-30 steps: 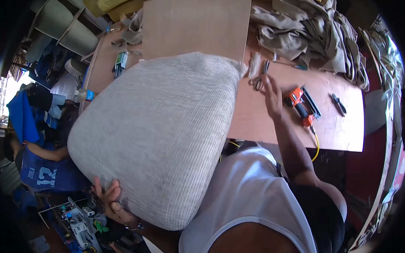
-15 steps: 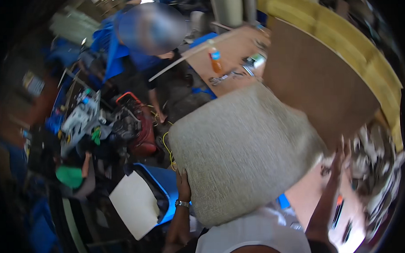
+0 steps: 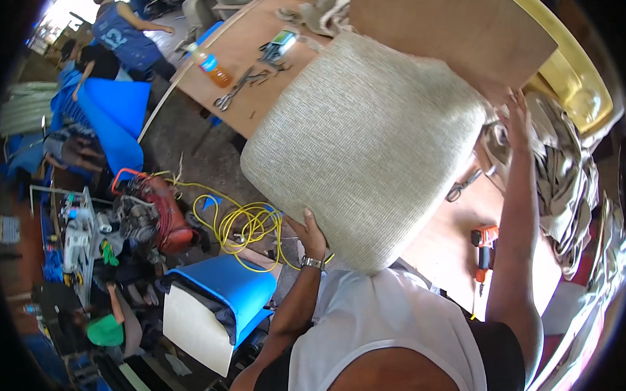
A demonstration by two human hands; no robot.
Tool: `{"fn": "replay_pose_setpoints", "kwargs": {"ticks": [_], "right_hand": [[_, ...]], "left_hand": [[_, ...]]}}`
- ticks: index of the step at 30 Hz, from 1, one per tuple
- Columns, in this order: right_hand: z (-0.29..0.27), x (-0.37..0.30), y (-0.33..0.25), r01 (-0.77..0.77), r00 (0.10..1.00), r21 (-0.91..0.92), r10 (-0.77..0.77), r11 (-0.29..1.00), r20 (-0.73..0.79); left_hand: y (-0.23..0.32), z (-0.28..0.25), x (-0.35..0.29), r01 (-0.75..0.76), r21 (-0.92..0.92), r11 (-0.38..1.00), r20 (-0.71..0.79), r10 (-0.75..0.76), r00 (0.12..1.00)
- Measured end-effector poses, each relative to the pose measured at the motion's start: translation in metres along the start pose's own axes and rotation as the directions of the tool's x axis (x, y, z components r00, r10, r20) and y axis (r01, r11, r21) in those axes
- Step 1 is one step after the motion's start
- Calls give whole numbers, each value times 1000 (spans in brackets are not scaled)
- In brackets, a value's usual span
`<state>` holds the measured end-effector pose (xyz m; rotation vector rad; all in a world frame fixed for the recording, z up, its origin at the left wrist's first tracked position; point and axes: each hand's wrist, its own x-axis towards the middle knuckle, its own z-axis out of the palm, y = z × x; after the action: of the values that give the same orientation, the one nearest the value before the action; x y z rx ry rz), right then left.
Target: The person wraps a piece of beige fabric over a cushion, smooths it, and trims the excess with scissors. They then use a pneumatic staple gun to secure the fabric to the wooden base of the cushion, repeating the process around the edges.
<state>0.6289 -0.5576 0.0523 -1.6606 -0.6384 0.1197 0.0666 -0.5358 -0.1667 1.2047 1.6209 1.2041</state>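
- The pale, ribbed-fabric cushion (image 3: 367, 152) is found in front of the torso, its near edge against or just above the white top (image 3: 393, 324) and its far part over the wooden table (image 3: 261, 104). Whether any weight is borne by the table cannot be told.
- The cushion's lower left edge is grasped by the left hand (image 3: 311, 240): the thumb is laid against the side, and the fingers are partly hidden by the edge. A metal watch (image 3: 312, 262) is worn on that wrist.
- The right hand (image 3: 516, 119) is placed just beside the cushion's right corner, with fingers extended and unclenched. Whether the corner is touched cannot be told.
- A heap of grey-brown fabric (image 3: 564, 187) is located beside the right forearm.
- Dark-handled scissors (image 3: 463, 185) and an orange and black power tool (image 3: 485, 248) are seen on the table, right of the cushion.
- Beyond the cushion's far left edge, metal scissors (image 3: 232, 93) and a bottle of orange liquid (image 3: 215, 68) are noted on the table.
- A brown board (image 3: 452, 32) is positioned beyond the cushion.
- A yellow hose (image 3: 249, 229) is coiled on the floor, left of the cushion.
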Motion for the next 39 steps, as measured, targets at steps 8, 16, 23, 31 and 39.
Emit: {"fn": "replay_pose_setpoints", "kwargs": {"ticks": [8,16,23,31,39], "right_hand": [[17,-201,16,37,975,112,-61,993,216],[23,-342,-4,136,965,-280,-63,950,255],[33,-386,-31,179,978,-456,-109,872,176],[89,-516,-68,218,962,-652,-50,726,267],[163,-551,-66,257,896,-714,116,651,429]], "left_hand": [[28,-52,-11,-460,288,840,627,198,754],[35,-97,14,-916,172,363,959,149,239],[19,-84,70,-949,-126,291,985,149,-85],[14,-66,130,-884,-419,206,904,193,-383],[7,-50,141,-848,-504,162,848,277,-451]]}}
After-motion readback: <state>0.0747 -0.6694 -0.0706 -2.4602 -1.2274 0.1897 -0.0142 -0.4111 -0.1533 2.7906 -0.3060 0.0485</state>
